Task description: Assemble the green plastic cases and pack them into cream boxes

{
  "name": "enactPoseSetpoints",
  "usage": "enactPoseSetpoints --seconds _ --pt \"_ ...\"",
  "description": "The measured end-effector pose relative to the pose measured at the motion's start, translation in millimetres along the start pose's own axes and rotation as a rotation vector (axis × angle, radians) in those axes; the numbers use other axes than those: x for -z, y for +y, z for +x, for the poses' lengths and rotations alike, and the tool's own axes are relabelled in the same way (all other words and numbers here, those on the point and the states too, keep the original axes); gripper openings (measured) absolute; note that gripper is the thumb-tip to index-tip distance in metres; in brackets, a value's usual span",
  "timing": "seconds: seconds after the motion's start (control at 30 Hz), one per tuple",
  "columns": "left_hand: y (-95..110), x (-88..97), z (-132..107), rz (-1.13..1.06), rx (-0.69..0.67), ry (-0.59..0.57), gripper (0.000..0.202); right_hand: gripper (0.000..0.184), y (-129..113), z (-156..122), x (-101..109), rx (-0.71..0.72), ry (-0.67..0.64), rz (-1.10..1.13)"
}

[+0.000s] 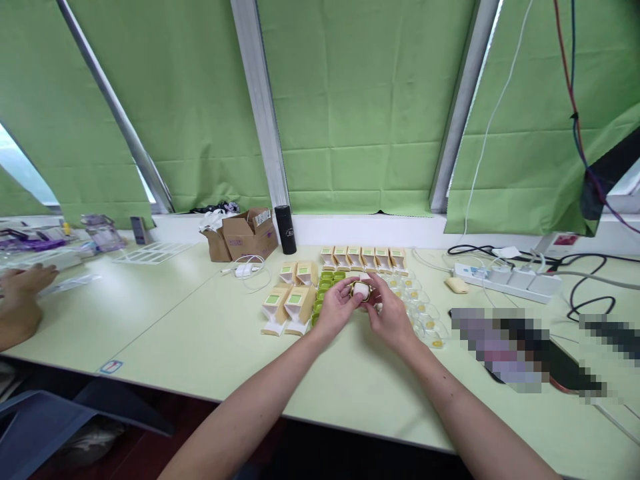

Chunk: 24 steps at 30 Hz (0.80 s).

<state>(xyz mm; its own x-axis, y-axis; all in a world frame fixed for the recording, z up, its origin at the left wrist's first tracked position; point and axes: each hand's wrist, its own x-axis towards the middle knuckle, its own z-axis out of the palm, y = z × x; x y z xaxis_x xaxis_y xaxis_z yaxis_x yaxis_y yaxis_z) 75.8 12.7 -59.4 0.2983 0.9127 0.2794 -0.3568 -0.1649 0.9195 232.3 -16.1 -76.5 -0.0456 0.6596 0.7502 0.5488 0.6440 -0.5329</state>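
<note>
Between the fingers of both hands is a small rounded-square container [361, 289] with a white middle and a dark, yellowish rim. My left hand [336, 308] grips it from the left, the thumb on its front. My right hand [393, 312] closes on its right side. Left of the hands stand small green cups [327, 275] in rows, partly hidden by my left hand. To the right lie several clear plastic pieces with yellow centres [430, 325]. Beige and white cartons with green labels [300, 305] stand at the left, and a row of similar cartons [369, 257] is behind.
An open cardboard box [249, 235] and a black bottle [285, 230] stand at the back. On the right are a power strip [507, 282], cables and blurred phone-like items [550, 357]. Another person's hand and forearm [23, 303] rest at the far left.
</note>
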Motion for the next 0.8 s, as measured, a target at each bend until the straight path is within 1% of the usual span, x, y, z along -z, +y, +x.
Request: enactPoseSetpoints --seconds 0.1,0.2,0.3,0.4,0.47,0.53,0.57,0.63,0.7,0.8 --pt "2.9 1.2 -1.8 -0.018 0.002 -0.021 0.076 0.057 -1.0 1.3 -0.2 -0.060 0.011 0.070" --pt "7.0 2.8 -3.7 -0.002 -0.020 -0.047 0.079 0.050 -3.7 4.1 0.4 -0.159 0.036 0.211" --pt "8.7 5.7 -3.3 0.099 -0.064 0.003 0.067 0.046 -8.0 8.9 2.4 -0.299 0.075 0.437" --pt "6.9 9.0 -1.3 0.201 -0.121 0.087 0.054 0.052 -12.4 14.6 5.9 -0.429 0.087 0.629" --pt "6.0 10.5 -1.1 0.279 -0.188 0.123 0.045 0.058 -14.5 17.7 8.3 -0.501 0.081 0.709" --pt "6.9 11.2 -2.6 0.422 -0.297 0.131 0.037 0.062 -15.3 20.0 10.1 -0.569 0.081 0.768" --pt "8.0 11.2 -4.0 0.513 -0.362 0.123 0.037 0.064 -15.3 20.7 10.6 -0.604 0.086 0.793" --pt "10.9 10.9 -7.2 0.694 -0.484 0.082 0.042 0.066 -14.9 21.6 11.2 -0.668 0.096 0.832" --pt "13.1 10.3 -9.9 0.830 -0.575 0.031 0.046 0.065 -14.5 21.9 11.2 -0.706 0.088 0.857" --pt "13.0 10.0 -11.0 0.936 -0.638 -0.013 0.047 0.063 -14.9 21.6 10.8 -0.709 0.059 0.861"
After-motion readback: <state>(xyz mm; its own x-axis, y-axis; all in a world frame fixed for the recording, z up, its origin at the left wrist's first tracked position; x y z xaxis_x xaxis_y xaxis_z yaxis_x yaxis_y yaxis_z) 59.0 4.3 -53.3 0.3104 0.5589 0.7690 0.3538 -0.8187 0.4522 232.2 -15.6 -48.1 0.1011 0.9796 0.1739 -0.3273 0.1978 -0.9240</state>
